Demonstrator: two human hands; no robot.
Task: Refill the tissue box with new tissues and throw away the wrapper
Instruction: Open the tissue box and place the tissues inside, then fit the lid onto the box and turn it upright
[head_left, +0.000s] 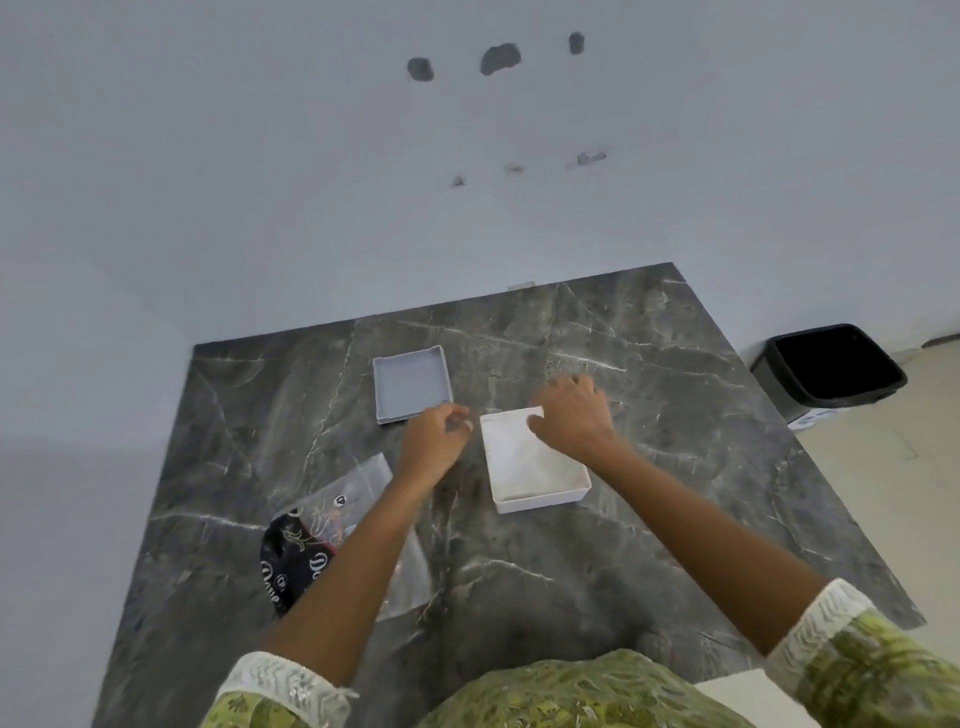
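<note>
A white tissue box base (540, 500) sits mid-table, filled with a stack of white tissues (524, 457). My right hand (571, 415) rests on the far right corner of the stack, fingers curled over its edge. My left hand (434, 439) hovers just left of the box, its fingers loosely closed; whether they pinch a tissue corner is unclear. The grey box lid (411, 383) lies upturned behind my left hand. The clear and black printed wrapper (311, 540) lies flat at the left, partly under my left forearm.
The dark marble table (649, 519) stands against a pale wall. A black waste bin (831, 369) stands on the floor off the table's right far corner. My green patterned sleeves fill the bottom of the view.
</note>
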